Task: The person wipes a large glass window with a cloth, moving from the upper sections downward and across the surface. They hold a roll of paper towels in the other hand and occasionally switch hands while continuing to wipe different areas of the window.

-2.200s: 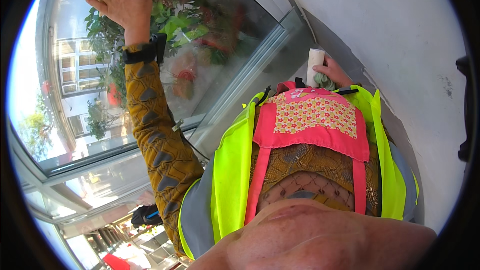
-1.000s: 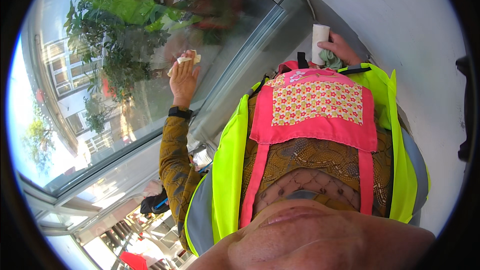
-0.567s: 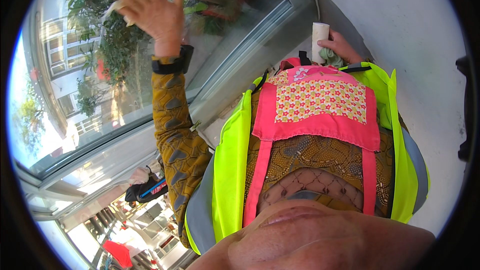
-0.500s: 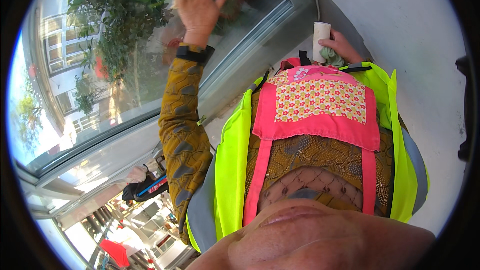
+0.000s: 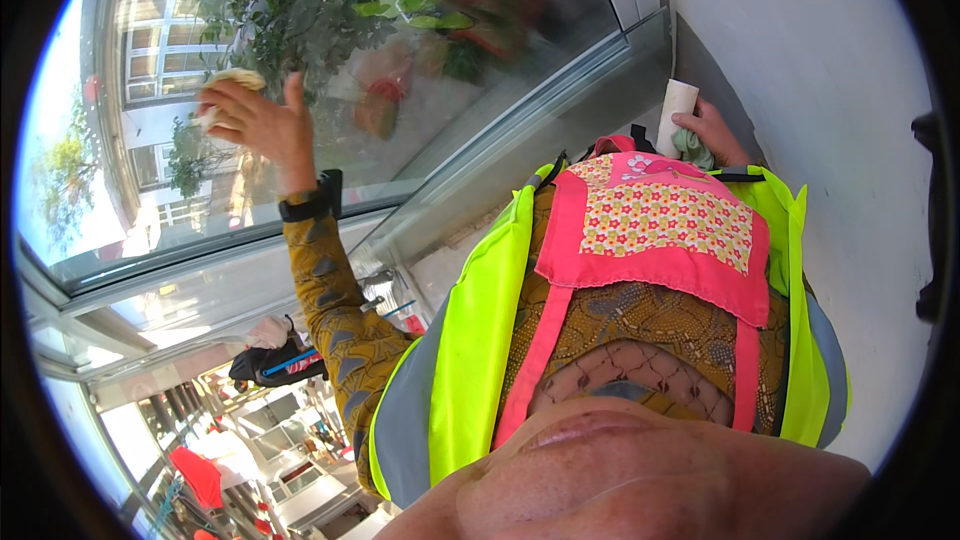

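Note:
My left hand (image 5: 258, 128) is raised against the window glass (image 5: 400, 110), fingers stretched over a pale yellow cloth (image 5: 238, 80) that they press to the pane. The cloth shows past the fingertips, and its lower part is behind the fingers. Lower down, near the wall on the right, my right hand (image 5: 716, 132) is closed around a white cylinder (image 5: 677, 112). A greyish-green cloth (image 5: 690, 147) is bunched in the same grip. What the cylinder is does not show.
The window's metal frame (image 5: 520, 100) runs slantwise beneath the glass. Beyond the pane are plants (image 5: 300, 10) and a building (image 5: 165, 50). A white wall (image 5: 820, 120) stands close on my right. A dark bag (image 5: 280, 365) hangs at lower left.
My left hand has swept left and down across the glass with the yellow cloth. My right hand keeps its hold on the cylinder and green cloth; the view has shifted slightly.

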`<state>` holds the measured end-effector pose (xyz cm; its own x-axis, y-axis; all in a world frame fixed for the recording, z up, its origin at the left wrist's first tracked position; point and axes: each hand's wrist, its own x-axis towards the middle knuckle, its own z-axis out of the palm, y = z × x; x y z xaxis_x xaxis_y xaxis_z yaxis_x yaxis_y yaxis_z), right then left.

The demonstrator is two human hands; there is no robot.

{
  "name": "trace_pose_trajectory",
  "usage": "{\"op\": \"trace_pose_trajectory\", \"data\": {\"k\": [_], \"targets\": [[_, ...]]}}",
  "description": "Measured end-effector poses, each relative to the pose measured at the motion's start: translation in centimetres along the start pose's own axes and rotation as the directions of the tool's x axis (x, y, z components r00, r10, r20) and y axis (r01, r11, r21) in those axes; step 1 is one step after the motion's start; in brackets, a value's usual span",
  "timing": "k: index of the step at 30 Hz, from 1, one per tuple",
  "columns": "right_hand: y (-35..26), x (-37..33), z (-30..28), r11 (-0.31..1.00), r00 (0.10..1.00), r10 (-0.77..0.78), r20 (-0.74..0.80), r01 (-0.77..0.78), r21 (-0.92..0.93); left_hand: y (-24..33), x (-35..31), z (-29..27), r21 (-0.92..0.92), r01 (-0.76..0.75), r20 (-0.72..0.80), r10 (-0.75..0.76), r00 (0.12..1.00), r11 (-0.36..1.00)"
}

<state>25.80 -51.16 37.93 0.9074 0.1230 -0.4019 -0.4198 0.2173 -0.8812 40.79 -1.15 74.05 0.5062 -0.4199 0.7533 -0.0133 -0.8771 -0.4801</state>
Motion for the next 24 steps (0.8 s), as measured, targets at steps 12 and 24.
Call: {"op": "trace_pose_trajectory", "data": {"k": [12,24], "targets": [[-2.5,1.0,0.0,0.991,0.994,0.013,0.106,0.001,-0.133,17.6,-5.1,5.1,-0.035,-0.383,0.231,0.381,0.896,0.923],[-1.5,1.1,0.1,0.998,0.999,-0.013,0.041,0.016,-0.056,0.1,-4.9,2.6,0.034,0.093,0.001,-0.093,0.996,0.995]]}}
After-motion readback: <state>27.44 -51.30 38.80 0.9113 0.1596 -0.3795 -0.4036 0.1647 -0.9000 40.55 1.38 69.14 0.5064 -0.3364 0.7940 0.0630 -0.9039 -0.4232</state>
